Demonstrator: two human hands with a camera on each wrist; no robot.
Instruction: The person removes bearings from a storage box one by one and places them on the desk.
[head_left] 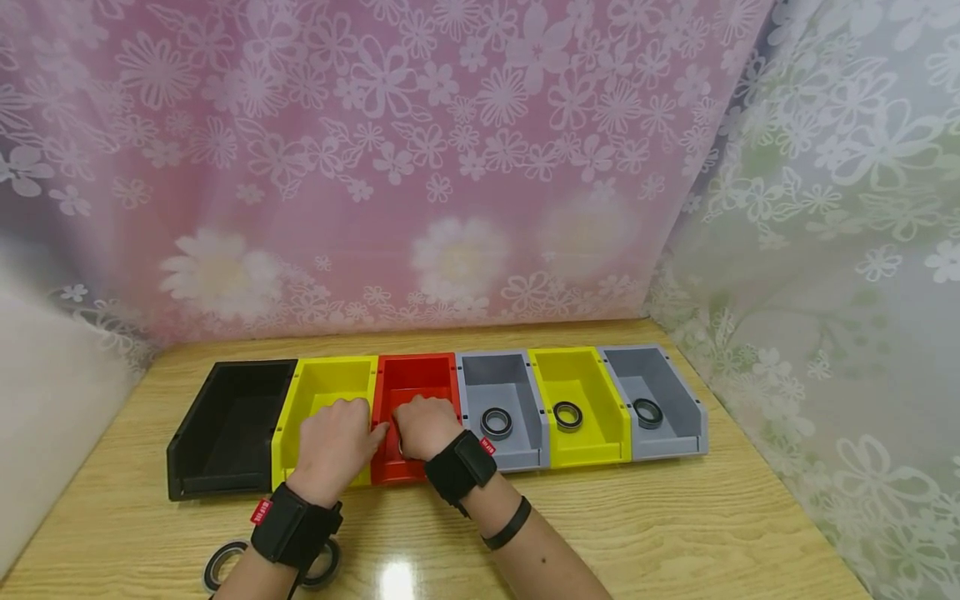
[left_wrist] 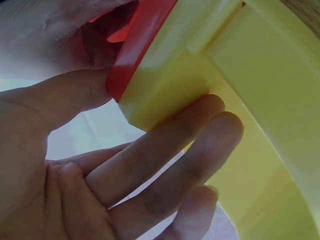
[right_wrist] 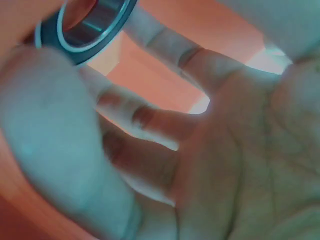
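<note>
In the head view, my right hand (head_left: 427,425) is down inside the red bin (head_left: 412,367). Its thumb and fingers hold a ball bearing (right_wrist: 95,30), a metal ring with a dark band, seen at the top left of the right wrist view. My left hand (head_left: 333,446) is over the front of the left yellow bin (head_left: 330,371). In the left wrist view its thumb presses the red wall edge (left_wrist: 135,55) while two fingertips (left_wrist: 220,130) lie against the inside of the yellow bin, pinching the adjoining walls.
Left of these bins stands a black bin (head_left: 232,417). Rightward, a grey bin (head_left: 495,367), a yellow bin (head_left: 566,367) and another grey bin (head_left: 637,362) each contain a bearing. More bearings (head_left: 225,562) lie on the wooden table (head_left: 637,533) by my left wrist. Curtains hang behind and right.
</note>
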